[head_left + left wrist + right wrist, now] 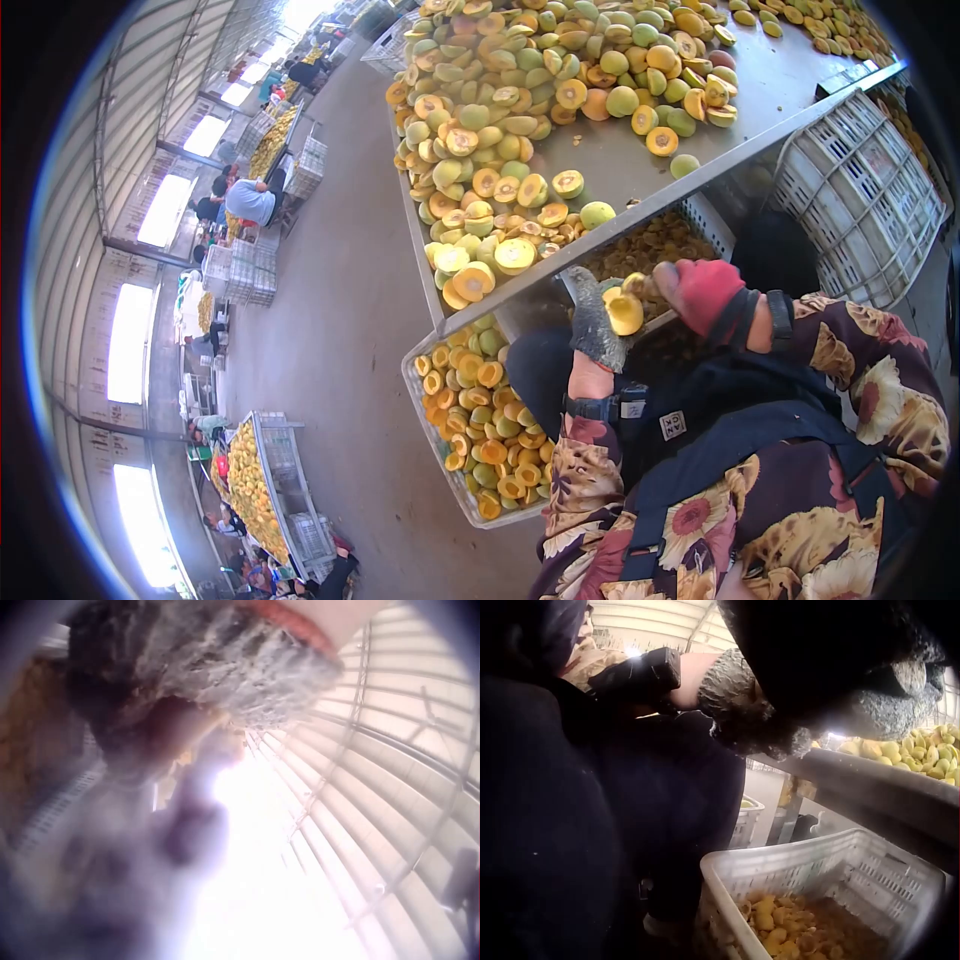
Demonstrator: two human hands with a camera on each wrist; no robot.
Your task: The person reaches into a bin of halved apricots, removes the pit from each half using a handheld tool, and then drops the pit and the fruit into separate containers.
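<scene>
My left hand [600,330], in a worn grey glove, grips a yellow peach half [625,312] just beyond the metal table's front edge. Close against it, my right hand [705,295], in a red glove, has its fingers curled at a small brownish-yellow piece [640,284] touching the half; I cannot tell if a tool is in that hand. Glare and blur cover much of the left wrist view, where the grey glove [217,660] fills the top. Beneath both hands stands a white crate [780,859] with yellow scraps [780,922] in it.
Halved peaches [500,120] are heaped on the metal table [610,165]. A crate [410,400] of peach halves stands on the floor at left, and a white crate [860,200] leans at right. Farther off, people [255,200] work beside other loaded tables [262,500].
</scene>
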